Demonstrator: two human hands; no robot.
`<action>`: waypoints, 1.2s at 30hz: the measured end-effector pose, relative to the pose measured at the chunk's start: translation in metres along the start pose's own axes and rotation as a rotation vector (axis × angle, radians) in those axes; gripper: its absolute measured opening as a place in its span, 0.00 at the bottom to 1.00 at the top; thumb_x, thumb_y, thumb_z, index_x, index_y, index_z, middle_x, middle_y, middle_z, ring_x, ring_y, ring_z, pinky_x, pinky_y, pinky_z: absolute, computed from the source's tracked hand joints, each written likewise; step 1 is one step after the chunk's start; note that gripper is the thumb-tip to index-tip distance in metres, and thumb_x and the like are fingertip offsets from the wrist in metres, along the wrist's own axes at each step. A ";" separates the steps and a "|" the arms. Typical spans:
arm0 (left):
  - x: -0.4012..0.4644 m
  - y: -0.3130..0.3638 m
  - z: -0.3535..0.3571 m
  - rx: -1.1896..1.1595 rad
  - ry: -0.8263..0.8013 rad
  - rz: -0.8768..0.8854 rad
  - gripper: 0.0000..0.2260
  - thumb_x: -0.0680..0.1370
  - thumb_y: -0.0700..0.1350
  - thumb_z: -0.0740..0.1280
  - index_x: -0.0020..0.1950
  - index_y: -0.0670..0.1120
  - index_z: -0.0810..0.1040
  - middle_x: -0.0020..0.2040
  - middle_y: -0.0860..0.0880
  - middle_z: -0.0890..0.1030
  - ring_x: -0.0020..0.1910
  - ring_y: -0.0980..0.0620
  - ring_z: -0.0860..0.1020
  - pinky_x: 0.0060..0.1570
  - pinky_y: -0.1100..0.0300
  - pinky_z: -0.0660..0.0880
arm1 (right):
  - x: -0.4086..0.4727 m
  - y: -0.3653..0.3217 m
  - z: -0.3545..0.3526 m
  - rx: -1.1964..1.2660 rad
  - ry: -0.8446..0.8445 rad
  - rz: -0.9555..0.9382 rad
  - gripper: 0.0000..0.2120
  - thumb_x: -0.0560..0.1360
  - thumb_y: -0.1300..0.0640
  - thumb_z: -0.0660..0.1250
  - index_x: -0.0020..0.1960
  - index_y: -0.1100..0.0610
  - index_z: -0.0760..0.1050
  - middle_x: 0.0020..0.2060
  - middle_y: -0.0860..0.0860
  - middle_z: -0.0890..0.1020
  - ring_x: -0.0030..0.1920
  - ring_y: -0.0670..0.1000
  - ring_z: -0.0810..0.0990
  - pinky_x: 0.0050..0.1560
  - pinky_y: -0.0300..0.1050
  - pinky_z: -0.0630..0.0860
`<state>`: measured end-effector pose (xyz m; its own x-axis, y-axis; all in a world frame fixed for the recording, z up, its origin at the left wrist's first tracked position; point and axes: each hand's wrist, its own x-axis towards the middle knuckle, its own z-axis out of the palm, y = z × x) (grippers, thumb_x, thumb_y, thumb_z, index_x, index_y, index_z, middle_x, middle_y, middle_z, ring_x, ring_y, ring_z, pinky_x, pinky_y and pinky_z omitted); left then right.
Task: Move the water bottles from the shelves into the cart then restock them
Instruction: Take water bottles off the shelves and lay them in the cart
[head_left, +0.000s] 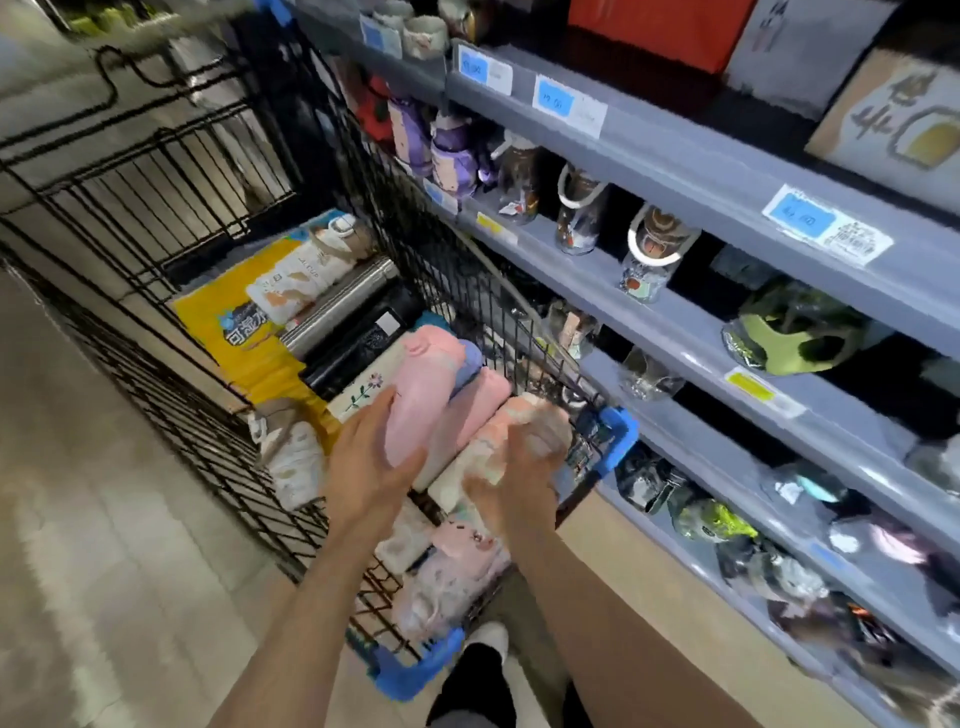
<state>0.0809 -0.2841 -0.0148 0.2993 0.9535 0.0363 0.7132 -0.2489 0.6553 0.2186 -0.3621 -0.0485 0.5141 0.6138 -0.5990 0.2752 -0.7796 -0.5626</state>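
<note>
A black wire cart (171, 291) stands left of the grey shelves (696, 171). Inside lie several bottles: a pink one (423, 384), a second pink one (470, 415), a peach and white one (493, 447), a steel one (343, 306), a black one (358, 353) and a white patterned one (306, 275). My left hand (369, 462) rests against the lower end of the pink bottle, fingers spread. My right hand (514, 483) grips the peach and white bottle; it is blurred by motion.
A yellow pack (234, 322) lies on the cart floor. More pale bottles fill the cart's near basket (441, 571). Clear bottles with loop handles (649, 249) and a green one (789, 338) stand on the shelves. Blue corner guards (618, 431) sit on the cart. My shoe (483, 644) is below.
</note>
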 end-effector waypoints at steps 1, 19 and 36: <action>0.003 -0.008 -0.003 -0.019 -0.028 -0.006 0.34 0.69 0.45 0.75 0.73 0.48 0.66 0.67 0.47 0.72 0.65 0.47 0.70 0.62 0.53 0.68 | 0.001 0.000 0.010 -0.008 0.040 0.017 0.43 0.73 0.45 0.69 0.76 0.42 0.42 0.75 0.62 0.48 0.67 0.63 0.70 0.59 0.54 0.76; 0.028 -0.058 -0.016 -0.156 -0.128 0.087 0.35 0.68 0.43 0.77 0.72 0.46 0.67 0.63 0.47 0.76 0.58 0.57 0.70 0.53 0.62 0.67 | 0.009 -0.020 0.040 0.229 0.202 0.184 0.48 0.68 0.62 0.76 0.74 0.33 0.52 0.70 0.52 0.52 0.39 0.50 0.73 0.41 0.46 0.80; 0.047 0.036 -0.017 -0.447 -0.100 0.140 0.33 0.69 0.47 0.75 0.71 0.54 0.67 0.65 0.55 0.72 0.64 0.54 0.70 0.58 0.56 0.69 | -0.034 -0.053 -0.061 0.273 0.509 -0.405 0.46 0.65 0.59 0.79 0.75 0.44 0.58 0.70 0.54 0.57 0.53 0.39 0.63 0.52 0.32 0.71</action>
<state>0.1100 -0.2453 0.0229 0.4479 0.8896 0.0891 0.3259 -0.2552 0.9103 0.2355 -0.3494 0.0366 0.7487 0.6628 -0.0092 0.3456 -0.4022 -0.8478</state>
